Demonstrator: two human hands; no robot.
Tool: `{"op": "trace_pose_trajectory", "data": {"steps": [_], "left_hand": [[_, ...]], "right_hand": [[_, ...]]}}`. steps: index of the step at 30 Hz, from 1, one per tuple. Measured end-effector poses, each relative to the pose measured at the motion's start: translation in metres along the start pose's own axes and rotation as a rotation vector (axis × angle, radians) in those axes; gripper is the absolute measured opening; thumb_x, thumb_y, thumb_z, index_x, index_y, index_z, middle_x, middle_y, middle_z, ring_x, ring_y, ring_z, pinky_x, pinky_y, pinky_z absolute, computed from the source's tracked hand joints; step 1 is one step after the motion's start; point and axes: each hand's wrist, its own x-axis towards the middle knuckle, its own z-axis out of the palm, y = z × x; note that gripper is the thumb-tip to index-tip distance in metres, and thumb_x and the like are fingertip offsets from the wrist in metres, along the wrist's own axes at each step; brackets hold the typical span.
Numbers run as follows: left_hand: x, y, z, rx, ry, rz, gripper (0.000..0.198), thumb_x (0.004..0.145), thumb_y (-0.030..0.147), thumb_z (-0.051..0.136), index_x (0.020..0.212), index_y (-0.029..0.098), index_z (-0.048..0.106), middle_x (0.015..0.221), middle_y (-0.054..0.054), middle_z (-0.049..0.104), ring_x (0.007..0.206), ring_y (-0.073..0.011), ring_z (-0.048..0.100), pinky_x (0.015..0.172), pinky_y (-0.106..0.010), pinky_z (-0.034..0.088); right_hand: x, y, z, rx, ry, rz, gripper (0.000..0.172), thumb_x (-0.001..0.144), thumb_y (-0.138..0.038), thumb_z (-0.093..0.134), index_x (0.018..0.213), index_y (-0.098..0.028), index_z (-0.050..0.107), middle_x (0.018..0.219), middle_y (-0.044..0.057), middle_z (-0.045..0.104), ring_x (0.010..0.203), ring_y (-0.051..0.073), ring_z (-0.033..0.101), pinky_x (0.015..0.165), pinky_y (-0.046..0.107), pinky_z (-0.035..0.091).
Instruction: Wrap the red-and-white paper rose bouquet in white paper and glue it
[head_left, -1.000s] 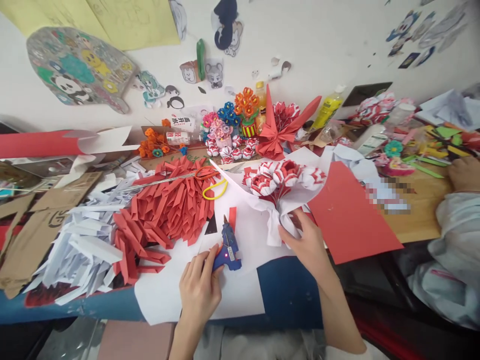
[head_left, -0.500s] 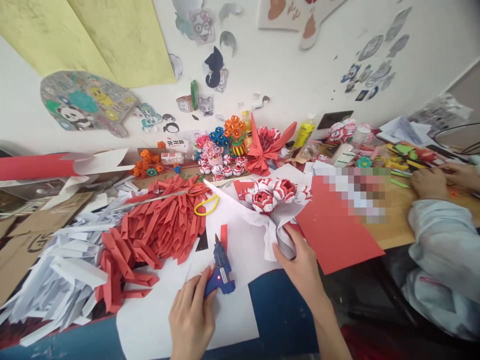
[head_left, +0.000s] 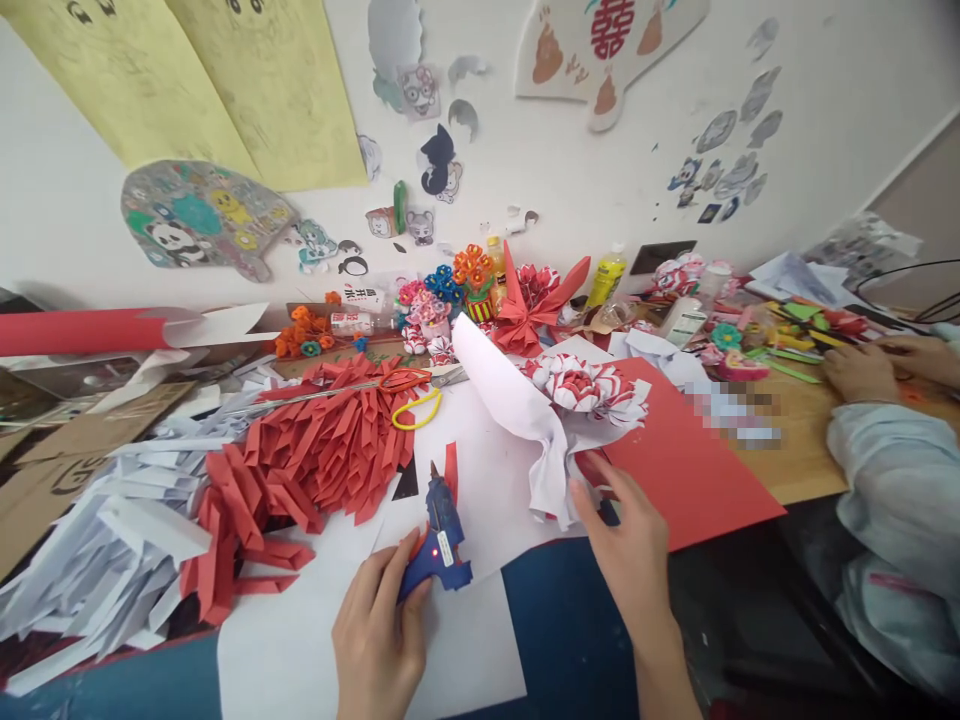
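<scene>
My left hand (head_left: 379,630) is closed round the handle of a blue hot glue gun (head_left: 444,530), whose nozzle points away from me over white paper and whose red light is lit. My right hand (head_left: 630,535) grips the gathered lower part of a paper flower bouquet (head_left: 585,385) from the right, thumb and fingers curved about it. The bouquet has red and white folded flowers inside a white paper wrapper (head_left: 517,400), one long flap of which sticks up to the left. Part of my grip is hidden by the wrapper.
Folded red paper strips (head_left: 330,440) and white strips (head_left: 112,550) are heaped at left, with scissors (head_left: 416,410) on top. A red sheet (head_left: 690,460) lies at right. Bottles and finished flowers line the wall. A co-worker's hand (head_left: 862,372) is at far right.
The bouquet has turned and shifted slightly right in my right hand, its white flap now standing higher. My left hand and the glue gun have hardly moved. The view has tilted up a little.
</scene>
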Motion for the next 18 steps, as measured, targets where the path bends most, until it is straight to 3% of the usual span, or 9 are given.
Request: {"op": "trace_pose_trajectory", "data": {"steps": [2,3,4,7,9,13,18], "left_hand": [[0.001,0.001,-0.003,-0.012,-0.007,-0.003,0.039,0.095,0.023,0.054,0.135,0.023,0.056,0.112,-0.009,0.066,0.099,-0.0217,0.065,0.080,-0.032,0.055],[0.002,0.001,-0.004,-0.014,-0.007,-0.005,0.039,0.095,0.022,0.053,0.134,0.022,0.056,0.111,-0.009,0.066,0.098,-0.0217,0.065,0.079,-0.032,0.056],[0.002,0.001,-0.006,-0.014,-0.004,-0.008,0.038,0.096,0.022,0.053,0.133,0.022,0.057,0.110,-0.010,0.066,0.098,-0.0218,0.065,0.079,-0.032,0.056],[0.002,-0.001,-0.009,-0.015,0.022,-0.003,0.039,0.095,0.019,0.053,0.134,0.021,0.057,0.111,-0.010,0.066,0.098,-0.0220,0.065,0.080,-0.032,0.055],[0.000,-0.003,-0.011,-0.027,0.050,0.017,0.043,0.094,0.017,0.054,0.137,0.021,0.055,0.112,-0.010,0.065,0.099,-0.0219,0.064,0.081,-0.032,0.055],[-0.004,-0.008,-0.013,-0.070,0.107,0.074,0.047,0.093,0.016,0.055,0.140,0.019,0.053,0.110,-0.011,0.064,0.097,-0.0217,0.063,0.078,-0.032,0.054],[-0.008,-0.011,-0.015,-0.121,0.143,0.106,0.050,0.091,0.014,0.055,0.141,0.018,0.053,0.109,-0.012,0.064,0.094,-0.0218,0.062,0.076,-0.032,0.054]], "right_hand": [[-0.012,-0.014,-0.003,-0.113,0.238,-0.098,0.032,0.090,-0.035,0.063,0.118,-0.021,0.066,0.108,0.014,0.070,0.097,0.030,0.064,0.088,0.044,0.049],[-0.017,-0.024,-0.004,-0.127,0.294,-0.169,0.025,0.090,-0.030,0.064,0.114,-0.022,0.067,0.104,0.013,0.070,0.094,0.029,0.064,0.087,0.041,0.049],[-0.020,-0.034,-0.002,-0.087,0.254,-0.257,0.020,0.090,-0.024,0.063,0.109,-0.023,0.068,0.097,0.011,0.071,0.088,0.025,0.065,0.083,0.037,0.049],[-0.020,-0.065,0.013,0.075,-0.100,-0.430,0.013,0.095,-0.021,0.055,0.095,-0.024,0.067,0.079,0.004,0.069,0.064,0.016,0.061,0.064,0.028,0.047],[-0.013,-0.080,0.030,0.112,-0.274,-0.380,0.021,0.098,-0.029,0.050,0.093,-0.022,0.069,0.073,0.003,0.066,0.053,0.014,0.053,0.057,0.028,0.044],[0.005,-0.095,0.062,0.115,-0.438,-0.224,0.035,0.096,-0.046,0.052,0.098,-0.018,0.073,0.075,0.004,0.068,0.055,0.015,0.055,0.062,0.031,0.043],[0.015,-0.099,0.074,0.341,-0.686,-0.038,0.041,0.091,-0.055,0.056,0.090,-0.018,0.073,0.069,0.002,0.066,0.053,0.013,0.051,0.056,0.028,0.039]]}}
